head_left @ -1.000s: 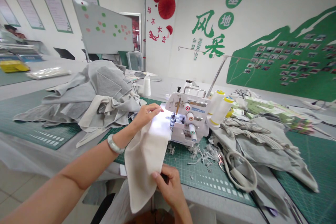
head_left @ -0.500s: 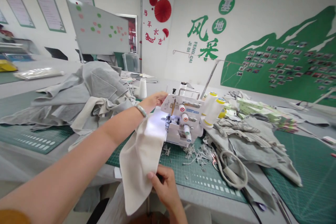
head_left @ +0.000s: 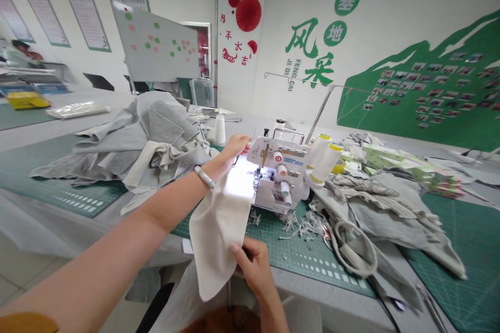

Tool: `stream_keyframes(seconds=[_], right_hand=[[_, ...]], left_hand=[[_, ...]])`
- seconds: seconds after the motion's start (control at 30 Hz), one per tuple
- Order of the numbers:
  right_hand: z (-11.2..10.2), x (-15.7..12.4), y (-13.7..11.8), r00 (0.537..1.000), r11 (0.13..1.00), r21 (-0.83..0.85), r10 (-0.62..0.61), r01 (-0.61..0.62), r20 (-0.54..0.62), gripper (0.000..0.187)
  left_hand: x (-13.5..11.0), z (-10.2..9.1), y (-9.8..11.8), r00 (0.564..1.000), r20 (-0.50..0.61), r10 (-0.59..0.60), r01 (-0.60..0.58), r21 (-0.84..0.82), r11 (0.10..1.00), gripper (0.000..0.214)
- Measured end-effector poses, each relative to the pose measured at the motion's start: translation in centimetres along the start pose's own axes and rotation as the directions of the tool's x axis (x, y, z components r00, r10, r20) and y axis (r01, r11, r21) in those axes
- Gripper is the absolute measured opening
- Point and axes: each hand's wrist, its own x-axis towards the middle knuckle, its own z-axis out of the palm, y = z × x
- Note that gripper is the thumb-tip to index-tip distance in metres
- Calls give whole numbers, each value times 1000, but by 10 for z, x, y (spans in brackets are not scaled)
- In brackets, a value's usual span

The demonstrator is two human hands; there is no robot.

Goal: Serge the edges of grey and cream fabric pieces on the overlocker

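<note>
A pale cream fabric piece runs from the lit bed of a white overlock sewing machine down over the table's front edge. My right hand pinches its right edge low down, thumb on top. Past the fabric's far end, my left hand reaches to the back left side of the machine with bent fingers drawn together. Whatever those fingers hold, if anything, is hidden. The fabric's upper end lies at the presser foot, under bright light.
Grey fabric is heaped on the left, and more grey cloth lies on the right. White thread cones stand behind the machine. Thread scraps and scissors lie on the green cutting mat. A person sits far left.
The whole view has shifted, so everything sits slightly further right. My left fingers show more clearly beside the machine's back. My right hand keeps its pinch on the fabric.
</note>
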Motion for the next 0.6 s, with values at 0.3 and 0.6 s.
stream_keyframes(seconds=[0.3,0.6], right_hand=[[2,-1,6,999,999,-41,33,-33,-4,36],[10,-3,7,999,988,-151,22,-28,-42,39]], left_hand=[[-122,-35,-20,831,429,354,-521,379,765,15],[-128,-38,-38,783,456,423,-610,430,665,19]])
